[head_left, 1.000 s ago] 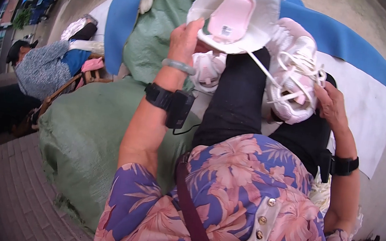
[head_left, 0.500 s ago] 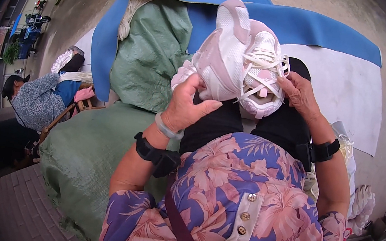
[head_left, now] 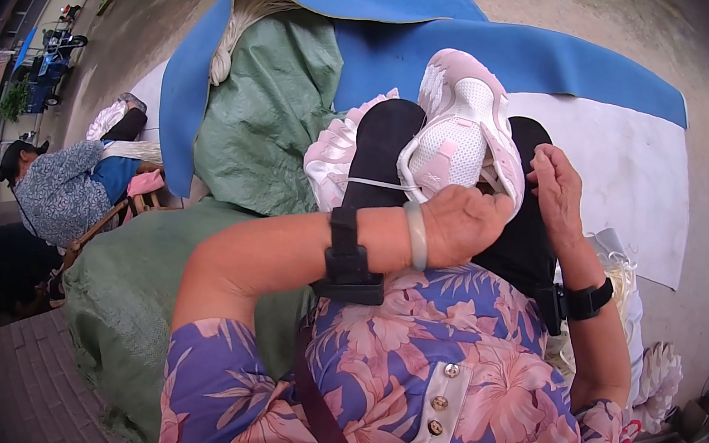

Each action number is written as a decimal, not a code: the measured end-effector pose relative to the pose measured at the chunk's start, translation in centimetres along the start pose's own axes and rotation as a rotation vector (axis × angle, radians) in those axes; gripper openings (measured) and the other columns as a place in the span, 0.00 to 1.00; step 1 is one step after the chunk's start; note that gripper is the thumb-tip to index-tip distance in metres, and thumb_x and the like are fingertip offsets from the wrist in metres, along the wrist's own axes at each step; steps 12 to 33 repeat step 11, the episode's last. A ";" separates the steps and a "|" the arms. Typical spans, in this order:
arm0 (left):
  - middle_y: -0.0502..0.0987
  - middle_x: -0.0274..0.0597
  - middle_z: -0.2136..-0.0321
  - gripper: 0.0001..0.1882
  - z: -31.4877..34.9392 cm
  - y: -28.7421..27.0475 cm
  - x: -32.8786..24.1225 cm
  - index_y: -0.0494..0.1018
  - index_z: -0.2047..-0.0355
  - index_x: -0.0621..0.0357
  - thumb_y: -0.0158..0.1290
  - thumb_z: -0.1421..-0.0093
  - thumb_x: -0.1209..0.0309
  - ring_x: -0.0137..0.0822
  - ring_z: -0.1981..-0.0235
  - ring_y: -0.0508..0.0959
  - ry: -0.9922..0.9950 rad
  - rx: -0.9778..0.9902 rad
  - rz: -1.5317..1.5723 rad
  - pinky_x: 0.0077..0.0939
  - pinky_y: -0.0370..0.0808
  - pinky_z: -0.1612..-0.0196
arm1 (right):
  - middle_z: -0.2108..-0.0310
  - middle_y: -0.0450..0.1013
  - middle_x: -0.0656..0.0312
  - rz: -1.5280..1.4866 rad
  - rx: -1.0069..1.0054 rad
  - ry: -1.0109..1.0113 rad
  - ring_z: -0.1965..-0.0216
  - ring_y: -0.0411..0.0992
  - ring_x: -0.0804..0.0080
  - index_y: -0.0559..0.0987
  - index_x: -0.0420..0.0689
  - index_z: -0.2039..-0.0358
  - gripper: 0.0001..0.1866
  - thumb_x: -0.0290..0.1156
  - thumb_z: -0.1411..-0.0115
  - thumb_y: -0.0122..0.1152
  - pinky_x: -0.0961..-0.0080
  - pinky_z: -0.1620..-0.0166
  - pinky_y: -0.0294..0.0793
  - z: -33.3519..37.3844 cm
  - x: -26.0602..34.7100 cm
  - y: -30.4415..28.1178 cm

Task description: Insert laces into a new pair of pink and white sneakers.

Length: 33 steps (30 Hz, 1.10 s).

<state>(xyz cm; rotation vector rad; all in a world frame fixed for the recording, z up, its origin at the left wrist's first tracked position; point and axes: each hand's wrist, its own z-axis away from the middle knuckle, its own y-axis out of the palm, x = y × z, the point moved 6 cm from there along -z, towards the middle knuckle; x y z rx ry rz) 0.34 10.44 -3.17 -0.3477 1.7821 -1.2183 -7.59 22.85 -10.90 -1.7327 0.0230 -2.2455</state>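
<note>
A white and pale pink sneaker (head_left: 463,137) rests between my black-trousered knees, its toe pointing away from me. Its white mesh tongue shows, with a loop of lace at the left edge and a loose white lace end across my left thigh. My left hand (head_left: 466,224) reaches over from the left, its curled fingers closed at the near collar of the sneaker. Just right of the shoe is my right hand (head_left: 558,192), fingers bent and pinched together. What they hold, if anything, is too small to make out. Several white and pink shoe pieces (head_left: 334,153) are stacked beside my left knee.
Green woven sacks (head_left: 269,117) bulge at my left, with a bundle of pale laces (head_left: 240,35) on top. A blue sheet (head_left: 570,66) and a white sheet (head_left: 626,180) spread ahead. Pale shoes (head_left: 659,382) lie at right. Another person (head_left: 57,186) sits far left.
The laced sneaker no longer shows. The other sneaker now sits between my knees, tongue up. My left hand has moved right to its collar; my right hand has come off the laced one.
</note>
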 end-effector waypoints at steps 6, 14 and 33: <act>0.69 0.47 0.83 0.03 0.1 -0.4 -1.1 0.66 0.76 0.62 0.47 0.53 0.77 0.42 0.81 0.75 0.119 -0.093 -0.235 0.33 0.72 0.80 | 0.77 0.65 0.63 0.419 0.033 -0.480 0.79 0.63 0.75 0.74 0.39 0.66 0.19 0.40 0.53 0.64 0.78 0.75 0.65 3.4 6.6 1.8; 0.67 0.40 0.82 0.04 2.3 -3.0 -1.8 0.66 0.80 0.58 0.51 0.54 0.73 0.36 0.81 0.71 0.464 -0.298 -0.053 0.28 0.69 0.77 | 0.77 0.65 0.58 0.718 -0.015 -0.667 0.76 0.69 0.62 0.71 0.43 0.72 0.17 0.43 0.54 0.62 0.69 0.75 0.68 5.0 7.6 2.9; 0.67 0.40 0.82 0.04 2.3 -3.0 -1.8 0.66 0.80 0.58 0.51 0.54 0.73 0.36 0.81 0.71 0.464 -0.298 -0.053 0.28 0.69 0.77 | 0.77 0.65 0.58 0.718 -0.015 -0.667 0.76 0.69 0.62 0.71 0.43 0.72 0.17 0.43 0.54 0.62 0.69 0.75 0.68 5.0 7.6 2.9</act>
